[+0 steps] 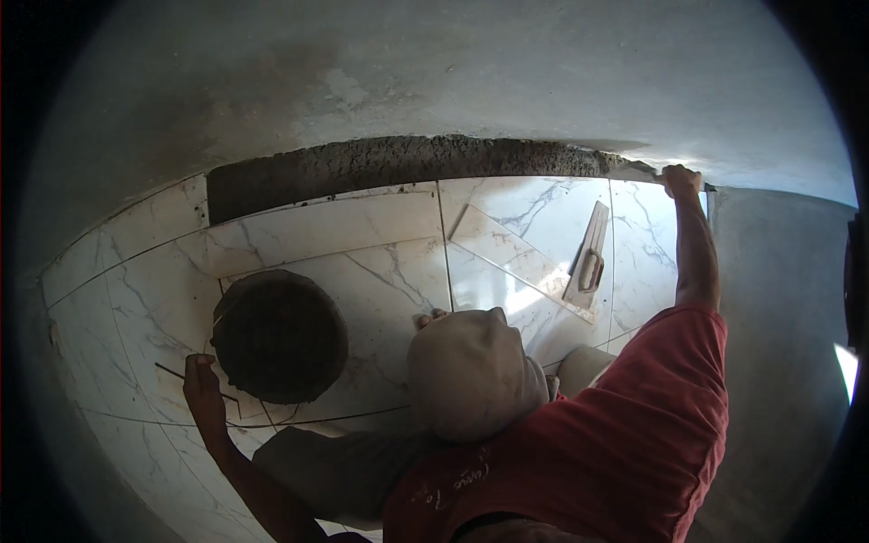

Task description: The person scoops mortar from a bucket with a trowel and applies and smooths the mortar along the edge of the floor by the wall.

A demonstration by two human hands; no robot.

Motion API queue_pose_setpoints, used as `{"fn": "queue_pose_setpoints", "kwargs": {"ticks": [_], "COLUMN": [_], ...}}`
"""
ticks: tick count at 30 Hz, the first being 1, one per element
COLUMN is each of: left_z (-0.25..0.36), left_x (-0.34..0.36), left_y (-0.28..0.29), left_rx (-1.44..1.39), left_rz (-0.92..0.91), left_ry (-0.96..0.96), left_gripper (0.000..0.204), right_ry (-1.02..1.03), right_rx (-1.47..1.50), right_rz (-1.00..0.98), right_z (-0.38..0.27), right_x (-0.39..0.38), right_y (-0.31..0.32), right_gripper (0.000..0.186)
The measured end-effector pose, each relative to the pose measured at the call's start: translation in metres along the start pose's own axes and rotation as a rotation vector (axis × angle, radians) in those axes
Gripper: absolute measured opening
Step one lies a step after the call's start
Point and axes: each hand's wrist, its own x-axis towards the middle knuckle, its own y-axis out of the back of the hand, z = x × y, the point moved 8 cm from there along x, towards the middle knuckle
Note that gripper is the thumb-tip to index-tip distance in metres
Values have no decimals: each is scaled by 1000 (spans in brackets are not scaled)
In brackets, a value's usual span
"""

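Note:
My right hand (681,179) is stretched out to the far right, closed round a trowel (636,170). The trowel's blade lies against a strip of rough dark mortar (407,160) along the bottom of the wall. On the left, my left hand (203,369) is closed on the thin wire handle of a round bucket, beside its rim. Dark mortar (282,337) fills the bucket. A thin dark bent rod (169,370) lies on the floor by that hand.
Behind the bucket, a long white marbled tile strip (326,226) lies along the wall. Another tile strip (507,253) lies diagonally, with a float (588,261) with a handle over its end. My bent knee (471,371) rises in the middle. A grey wall (769,335) closes the right side.

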Motion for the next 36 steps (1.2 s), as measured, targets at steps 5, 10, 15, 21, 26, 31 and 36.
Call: {"fn": "queue_pose_setpoints", "kwargs": {"ticks": [5,10,15,21,26,31,36], "left_z": [8,1,-4,16,1,-1,-6], "left_x": [-2,-3,1,-1,4,2,3], "left_y": [4,5,0,1,1,-1,0], "left_rx": [-3,-14,34,41,49,18,10], "left_rz": [29,-5,13,8,37,17,23], "left_ry": [-44,8,-20,-16,-82,7,-25], "left_gripper": [33,33,32,30,30,31,32], "right_ry": [210,723,697,574,623,492,318], "right_rx": [-109,380,170,87,78,78,-60], "right_rz": [126,393,128,33,92,-87,-167], "right_z": [-15,-112,-181,-147,-158,-131,-70], "right_x": [-30,-99,-105,-81,-84,-68,-32], "right_y": [5,74,116,119,117,109,65], "right_gripper": [26,28,23,29,36,48,31]}}
